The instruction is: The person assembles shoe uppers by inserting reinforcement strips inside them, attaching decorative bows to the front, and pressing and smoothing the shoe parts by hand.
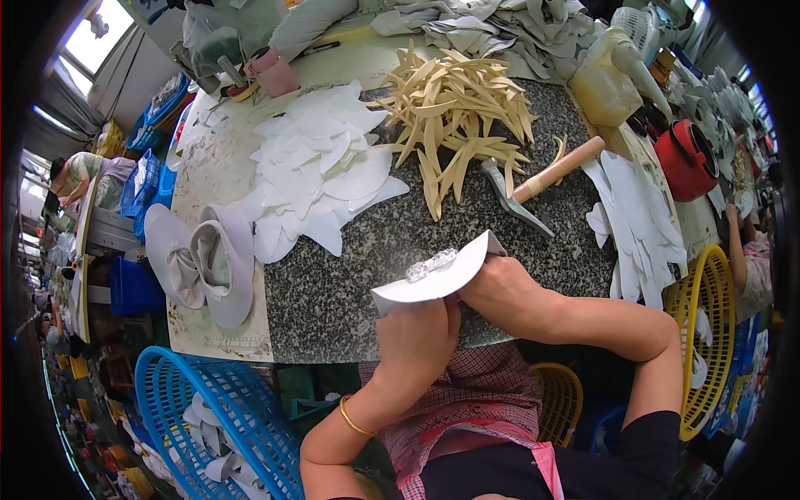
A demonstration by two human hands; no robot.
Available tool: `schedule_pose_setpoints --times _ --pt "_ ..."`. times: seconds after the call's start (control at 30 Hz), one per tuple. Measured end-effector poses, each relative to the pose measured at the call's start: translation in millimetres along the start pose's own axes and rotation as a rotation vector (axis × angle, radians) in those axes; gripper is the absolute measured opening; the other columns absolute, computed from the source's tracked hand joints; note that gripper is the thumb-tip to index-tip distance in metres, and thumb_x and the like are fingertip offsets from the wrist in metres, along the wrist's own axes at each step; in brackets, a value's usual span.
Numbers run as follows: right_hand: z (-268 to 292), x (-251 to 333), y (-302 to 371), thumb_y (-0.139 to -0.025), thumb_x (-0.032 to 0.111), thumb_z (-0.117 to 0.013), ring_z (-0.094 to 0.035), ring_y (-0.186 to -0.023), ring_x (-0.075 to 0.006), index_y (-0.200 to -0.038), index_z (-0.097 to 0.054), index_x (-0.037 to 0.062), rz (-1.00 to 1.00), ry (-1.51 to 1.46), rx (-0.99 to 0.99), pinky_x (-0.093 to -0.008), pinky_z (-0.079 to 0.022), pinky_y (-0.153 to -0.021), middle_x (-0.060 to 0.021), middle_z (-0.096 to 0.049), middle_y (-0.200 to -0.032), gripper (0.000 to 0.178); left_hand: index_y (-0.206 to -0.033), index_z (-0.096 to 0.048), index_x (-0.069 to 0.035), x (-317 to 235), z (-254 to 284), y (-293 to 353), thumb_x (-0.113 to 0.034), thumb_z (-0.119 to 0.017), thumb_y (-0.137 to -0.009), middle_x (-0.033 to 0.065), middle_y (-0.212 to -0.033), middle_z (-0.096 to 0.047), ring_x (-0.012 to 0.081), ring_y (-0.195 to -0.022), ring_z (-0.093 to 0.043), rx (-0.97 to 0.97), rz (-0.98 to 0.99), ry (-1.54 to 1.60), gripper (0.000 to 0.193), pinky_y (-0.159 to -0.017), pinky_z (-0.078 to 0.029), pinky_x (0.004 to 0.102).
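Note:
My left hand (417,337) and my right hand (504,292) are both closed on a curved white upper piece (408,292), over the near edge of the granite slab (325,300). A cluster of clear sparkling stones (432,264) sits on the piece's upper side. My left fingers grip it from below and are partly hidden; my right hand has its right end. Beyond my hands, a hammer (508,200) with a wooden handle (560,169) lies on the slab. Farther back is a heap of beige curved strips (458,108).
Thin white cut pieces lie in piles at left (312,171) and right (637,225). Two pale finished uppers (223,258) rest on the left. A blue basket (208,417) and a yellow basket (704,333) flank the table. A yellowed jug (604,79) stands back right.

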State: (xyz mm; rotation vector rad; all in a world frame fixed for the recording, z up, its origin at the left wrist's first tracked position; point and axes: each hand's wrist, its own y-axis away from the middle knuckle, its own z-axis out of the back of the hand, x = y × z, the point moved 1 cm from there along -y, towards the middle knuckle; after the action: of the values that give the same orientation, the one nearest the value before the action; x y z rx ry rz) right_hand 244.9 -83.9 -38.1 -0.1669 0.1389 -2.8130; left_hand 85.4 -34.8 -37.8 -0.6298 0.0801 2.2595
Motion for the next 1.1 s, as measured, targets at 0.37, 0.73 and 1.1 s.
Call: schedule_pose_setpoints --times 0.37,0.73,1.1 --pt "-15.2 4.0 32.6 -0.084 0.007 -0.069 -0.066 -0.109 -0.0357 -0.122 -0.067 0.0046 -0.201 -0.924 -0.077 -0.042 -0.054 -0.095 -0.0171 -0.068 -0.118 0.037 -0.115 -0.072 -0.014 9.1 -29.5 33.7 -0.02 -0.07 -0.083 0.0055 -0.1 -0.074 0.0287 -0.083 -0.074 -0.128 -0.084 0.224 0.032 -0.068 -0.059 0.0368" --pt "-30.3 6.9 40.9 -0.087 0.004 -0.07 -0.066 -0.105 -0.0251 -0.121 -0.066 -0.0022 -0.447 -1.465 -0.058 -0.0369 -0.051 -0.092 -0.0133 -0.067 -0.114 0.035 -0.134 -0.061 -0.005 9.7 -51.2 36.3 -0.013 -0.061 -0.086 0.0092 -0.129 -0.065 0.0262 -0.121 -0.062 -0.517 -0.453 -0.212 0.049 -0.092 -0.057 0.0342" --pt "-2.3 4.8 11.9 -0.102 0.026 -0.054 -0.065 -0.115 -0.0209 -0.139 -0.053 -0.0034 -0.131 -1.176 0.144 -0.0351 -0.053 -0.096 -0.0139 -0.063 -0.131 0.047 -0.124 -0.066 -0.003 24.6 -56.9 49.1 -0.015 -0.064 -0.078 0.0108 -0.119 -0.067 0.0267 -0.112 -0.065 -0.327 -0.482 -0.04 0.047 -0.084 -0.059 0.033"
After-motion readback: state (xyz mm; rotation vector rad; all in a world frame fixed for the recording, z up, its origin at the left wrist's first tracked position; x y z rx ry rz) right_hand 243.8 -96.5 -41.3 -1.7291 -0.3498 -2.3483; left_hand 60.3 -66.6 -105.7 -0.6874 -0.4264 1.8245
